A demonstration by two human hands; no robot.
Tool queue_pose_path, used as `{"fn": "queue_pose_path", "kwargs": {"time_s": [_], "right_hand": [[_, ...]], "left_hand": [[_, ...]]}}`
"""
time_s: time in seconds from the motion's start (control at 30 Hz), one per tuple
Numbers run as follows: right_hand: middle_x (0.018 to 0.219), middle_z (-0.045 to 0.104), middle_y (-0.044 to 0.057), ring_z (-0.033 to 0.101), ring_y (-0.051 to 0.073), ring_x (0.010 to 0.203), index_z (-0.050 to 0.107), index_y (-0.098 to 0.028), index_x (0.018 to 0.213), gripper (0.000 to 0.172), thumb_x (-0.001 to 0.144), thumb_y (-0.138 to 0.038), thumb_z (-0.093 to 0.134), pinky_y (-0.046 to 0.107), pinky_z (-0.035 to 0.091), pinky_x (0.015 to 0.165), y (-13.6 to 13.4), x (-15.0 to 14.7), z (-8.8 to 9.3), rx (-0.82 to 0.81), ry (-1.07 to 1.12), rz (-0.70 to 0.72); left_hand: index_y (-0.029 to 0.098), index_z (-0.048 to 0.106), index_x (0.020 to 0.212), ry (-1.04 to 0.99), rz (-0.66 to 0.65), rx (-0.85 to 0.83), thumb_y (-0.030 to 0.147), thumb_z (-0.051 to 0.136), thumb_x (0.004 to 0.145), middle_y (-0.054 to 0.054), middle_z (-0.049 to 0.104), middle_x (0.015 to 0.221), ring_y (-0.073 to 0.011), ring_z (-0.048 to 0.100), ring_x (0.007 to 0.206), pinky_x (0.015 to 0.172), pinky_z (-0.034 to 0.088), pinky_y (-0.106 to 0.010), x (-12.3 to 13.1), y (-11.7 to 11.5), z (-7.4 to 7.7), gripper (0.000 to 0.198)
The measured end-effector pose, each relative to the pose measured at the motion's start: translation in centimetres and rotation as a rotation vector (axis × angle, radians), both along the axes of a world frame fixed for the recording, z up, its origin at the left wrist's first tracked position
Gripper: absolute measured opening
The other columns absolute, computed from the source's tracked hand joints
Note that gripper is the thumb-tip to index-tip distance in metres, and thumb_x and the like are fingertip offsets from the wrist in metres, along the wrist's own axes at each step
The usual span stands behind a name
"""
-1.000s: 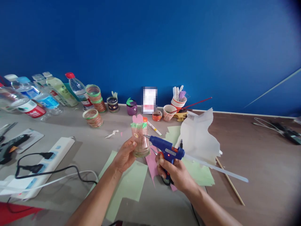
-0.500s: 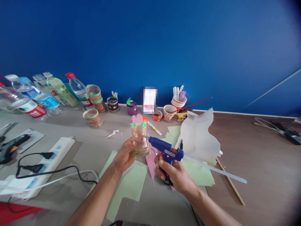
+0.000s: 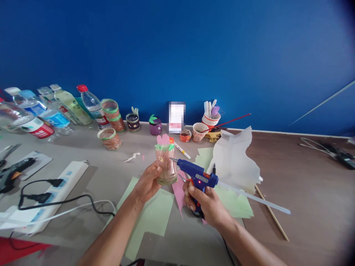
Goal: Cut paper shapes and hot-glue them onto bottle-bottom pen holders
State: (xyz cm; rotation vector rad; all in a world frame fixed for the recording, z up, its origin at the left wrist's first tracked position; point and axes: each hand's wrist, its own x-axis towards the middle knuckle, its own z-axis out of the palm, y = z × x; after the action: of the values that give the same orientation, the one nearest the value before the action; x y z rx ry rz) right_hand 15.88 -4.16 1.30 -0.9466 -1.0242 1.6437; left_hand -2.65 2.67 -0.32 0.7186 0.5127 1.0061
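My left hand (image 3: 149, 179) is closed round the lower left side of a clear glass jar (image 3: 167, 168), which stands nearly upright above the table. Pinkish paint streaks the glass, green trim rings its rim, and a pink paper piece (image 3: 163, 139) sticks up at the top. A small pale oval is on its front. In my right hand (image 3: 203, 203) is a blue hot glue gun (image 3: 191, 169), gripped by the handle, with a red light lit. Its metal nozzle points left at the jar's side; whether it touches the glass I cannot tell. A long translucent glue stick (image 3: 266, 202) extends from its back.
Green paper sheets (image 3: 152, 214) and pink paper (image 3: 179, 197) lie beneath my hands. A white power strip (image 3: 62, 192) with cables is at left, below several plastic bottles (image 3: 59, 118). Painted jars (image 3: 111, 139), paper cups (image 3: 200, 132) and crumpled white sheeting (image 3: 234, 159) stand farther back.
The glue gun has shifted slightly right and its nozzle sits a little higher on the jar. The jar has moved slightly right in my left hand. Both hands keep their hold.
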Motion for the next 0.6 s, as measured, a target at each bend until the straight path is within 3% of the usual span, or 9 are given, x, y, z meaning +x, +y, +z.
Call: {"fn": "queue_pose_path", "kwargs": {"time_s": [0.1,0.27,0.5,0.6], "right_hand": [[0.060,0.045,-0.007,0.035,0.005,0.043,0.048,-0.019,0.073,0.035,0.084,-0.049,0.060,0.024,0.024,0.048,0.07,-0.07,0.15,-0.003,0.022,-0.019],[0.057,0.045,-0.007,0.035,0.006,0.043,0.047,-0.019,0.071,0.037,0.085,-0.050,0.059,0.024,0.025,0.049,-0.04,-0.18,0.24,0.004,-0.011,0.008],[0.061,0.043,-0.007,0.036,0.005,0.042,0.048,-0.018,0.073,0.037,0.084,-0.051,0.061,0.024,0.024,0.047,-0.03,-0.17,0.17,-0.018,0.037,-0.022],[0.060,0.046,-0.006,0.035,0.005,0.044,0.049,-0.018,0.072,0.036,0.087,-0.049,0.058,0.024,0.024,0.049,-0.14,-0.18,-0.02,-0.001,-0.004,0.004]], "left_hand": [[0.016,0.066,0.113,0.004,-0.012,0.008,0.036,0.072,0.077,-0.009,0.069,0.111,-0.0209,0.063,0.102,0.095,0.043,-0.034,-0.05,-0.03,-0.12,0.042],[0.016,0.068,0.108,-0.005,0.018,0.013,0.034,0.069,0.080,-0.008,0.071,0.105,-0.0180,0.065,0.094,0.088,0.046,-0.030,-0.13,0.09,-0.37,0.033],[0.016,0.065,0.117,-0.001,-0.013,0.015,0.034,0.070,0.078,-0.010,0.068,0.114,-0.0220,0.062,0.104,0.095,0.043,-0.035,-0.04,0.00,-0.06,0.043],[0.016,0.067,0.111,0.003,0.011,0.005,0.034,0.071,0.078,-0.009,0.070,0.107,-0.0201,0.064,0.098,0.089,0.046,-0.031,0.02,0.01,0.09,0.038]]}}
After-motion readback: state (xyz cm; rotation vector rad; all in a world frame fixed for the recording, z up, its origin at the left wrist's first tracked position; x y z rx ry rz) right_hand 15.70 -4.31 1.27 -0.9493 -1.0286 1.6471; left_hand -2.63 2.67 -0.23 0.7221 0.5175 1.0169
